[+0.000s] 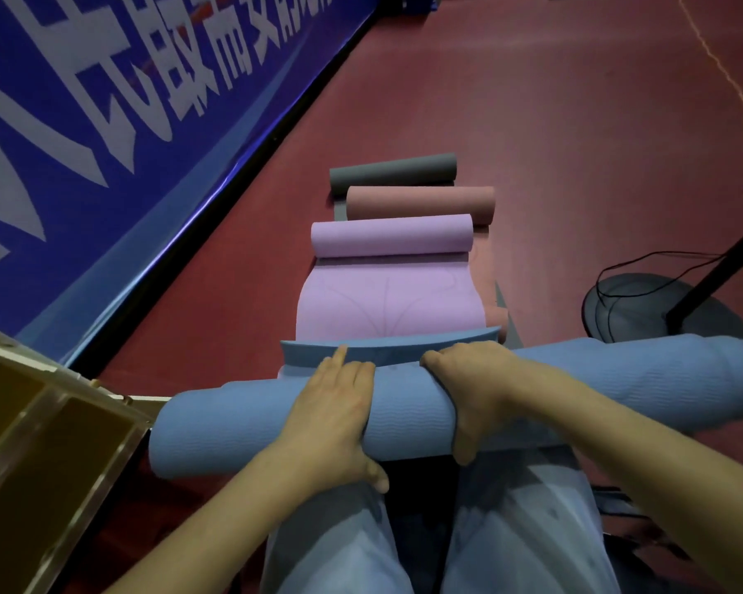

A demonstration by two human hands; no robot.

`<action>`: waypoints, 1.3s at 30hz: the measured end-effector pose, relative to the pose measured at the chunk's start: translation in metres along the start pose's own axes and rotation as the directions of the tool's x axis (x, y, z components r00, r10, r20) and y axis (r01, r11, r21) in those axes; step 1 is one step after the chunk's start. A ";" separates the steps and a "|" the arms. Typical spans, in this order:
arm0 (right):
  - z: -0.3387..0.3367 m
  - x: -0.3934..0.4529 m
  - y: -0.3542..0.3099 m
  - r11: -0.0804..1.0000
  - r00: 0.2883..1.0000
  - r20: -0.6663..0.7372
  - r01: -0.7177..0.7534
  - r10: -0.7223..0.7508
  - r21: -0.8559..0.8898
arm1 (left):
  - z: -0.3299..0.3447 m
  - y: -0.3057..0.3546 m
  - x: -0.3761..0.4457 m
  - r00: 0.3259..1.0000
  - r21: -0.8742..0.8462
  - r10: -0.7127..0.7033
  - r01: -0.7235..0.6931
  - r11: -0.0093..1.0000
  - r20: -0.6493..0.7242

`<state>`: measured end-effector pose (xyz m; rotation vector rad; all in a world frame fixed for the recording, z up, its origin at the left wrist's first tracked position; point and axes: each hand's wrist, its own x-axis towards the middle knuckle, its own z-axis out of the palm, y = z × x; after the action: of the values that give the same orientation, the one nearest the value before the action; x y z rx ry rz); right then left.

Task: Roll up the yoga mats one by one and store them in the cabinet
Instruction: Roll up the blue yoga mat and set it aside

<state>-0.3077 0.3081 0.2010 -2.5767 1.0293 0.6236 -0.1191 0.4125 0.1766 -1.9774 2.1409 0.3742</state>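
- The blue yoga mat (249, 426), almost fully rolled, was gripped by both hands: the left hand (335, 415) was laid over the roll with its thumb tucked beneath, and the right hand (468, 396) was curled around it, fingers over the top.
- The roll was held across the person's knees, its loose end (387, 351) lying just ahead.
- Four mats were counted: blue, lilac (391, 293), pink (421, 201), grey (393, 169), the last three partly rolled on the red floor (554, 143).
- Large white Chinese characters were seen on the blue banner (104, 100), cropped and not fully readable.
- A wooden cabinet (39, 443) stood at the left.
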 end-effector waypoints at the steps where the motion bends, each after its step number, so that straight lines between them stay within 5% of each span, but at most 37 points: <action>1: 0.001 0.001 -0.001 1.000 1.000 0.003 0.000 0.000 -0.006 | 0.001 0.000 -0.001 1.000 0.009 -0.008 0.008 1.000 -0.001; 11: 0.043 -0.007 -0.023 0.988 0.941 -0.336 -0.020 -0.033 -0.153 | -0.010 -0.005 0.011 0.998 0.078 -0.002 0.007 0.997 -0.065; 20: 0.011 -0.001 -0.004 0.998 0.980 -0.194 0.025 -0.036 -0.060 | 0.005 -0.001 0.005 0.992 -0.023 0.017 -0.020 1.000 -0.128; 27: 0.015 0.004 -0.005 0.999 0.962 -0.273 0.013 -0.021 -0.030 | -0.013 -0.010 0.021 0.993 0.064 0.054 -0.047 0.997 -0.105; 33: 0.013 0.002 0.000 0.998 0.961 -0.276 -0.001 -0.016 -0.060 | -0.026 -0.016 0.031 1.000 -0.026 0.010 -0.011 1.000 -0.023; 39: 0.015 0.005 0.003 0.993 0.937 -0.342 -0.035 0.072 0.112 | -0.023 -0.010 0.027 0.996 -0.090 -0.053 0.046 0.995 -0.077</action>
<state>-0.3109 0.3090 0.1855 -2.6273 1.2061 0.1196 -0.1104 0.3789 0.1897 -2.1230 2.1524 0.3945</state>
